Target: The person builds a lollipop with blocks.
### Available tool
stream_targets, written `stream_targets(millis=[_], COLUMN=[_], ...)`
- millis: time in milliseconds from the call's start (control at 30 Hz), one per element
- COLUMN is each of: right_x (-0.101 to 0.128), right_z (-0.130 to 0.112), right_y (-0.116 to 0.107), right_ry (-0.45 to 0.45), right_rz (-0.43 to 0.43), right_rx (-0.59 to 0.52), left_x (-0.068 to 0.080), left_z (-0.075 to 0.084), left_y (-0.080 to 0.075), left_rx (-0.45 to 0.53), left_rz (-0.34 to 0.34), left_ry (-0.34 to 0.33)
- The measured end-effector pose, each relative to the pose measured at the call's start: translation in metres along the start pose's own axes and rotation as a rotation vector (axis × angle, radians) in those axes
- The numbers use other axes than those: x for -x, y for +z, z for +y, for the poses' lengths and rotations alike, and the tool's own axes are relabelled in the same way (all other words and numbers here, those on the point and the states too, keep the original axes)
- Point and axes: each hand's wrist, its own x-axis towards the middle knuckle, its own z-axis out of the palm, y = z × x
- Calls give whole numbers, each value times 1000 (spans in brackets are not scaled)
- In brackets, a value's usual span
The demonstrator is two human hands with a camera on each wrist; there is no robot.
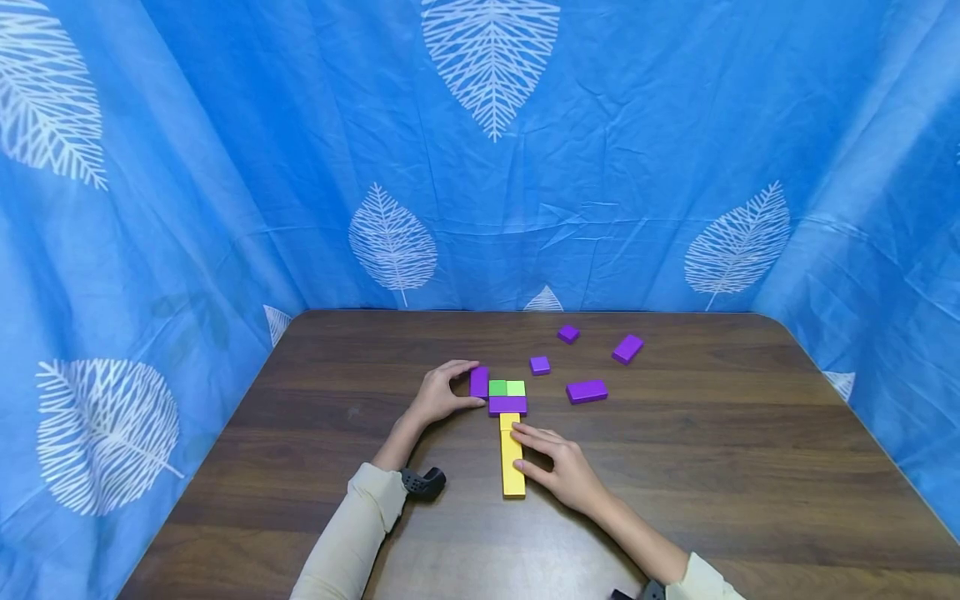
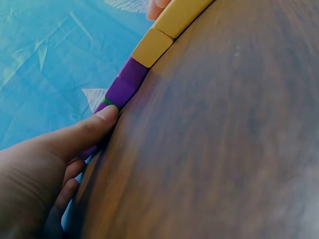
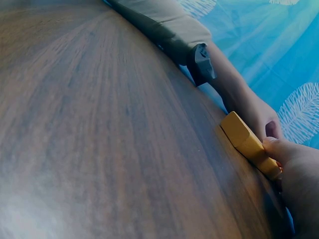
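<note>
Left hand [image 1: 438, 396]: a purple block [image 1: 478, 382] lies at its fingertips, just left of a dark green block [image 1: 498, 388]; whether these 2 blocks touch cannot be told. The hand is parted only to the block's length, pinching its near end with the thumb and its far end with the fingers. Right hand [image 1: 558, 467]: a short yellow block [image 1: 510, 421] and a long yellow block [image 1: 513, 467], end to end, lie at its fingertips. Its thumb and extended fingers stand moderately apart, touching the yellow blocks along their right side. Beyond the yellow pair, a crosswise purple block [image 1: 507, 406] borders the dark green block and a light green block [image 1: 516, 388].
</note>
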Motion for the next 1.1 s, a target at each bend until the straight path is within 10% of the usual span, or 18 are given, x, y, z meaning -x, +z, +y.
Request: stream_targets(millis=[600, 1100], right_x=[0, 0], right_z=[1, 1], right_y=[0, 1], right_ry=[-11, -3], right_rz=[5, 9], right_rx=[6, 24], left_x=[0, 0], left_z=[-3, -4], left_y=[-16, -15], left_rx=[79, 93], left_rz=[-172, -147], left_ry=[-62, -62])
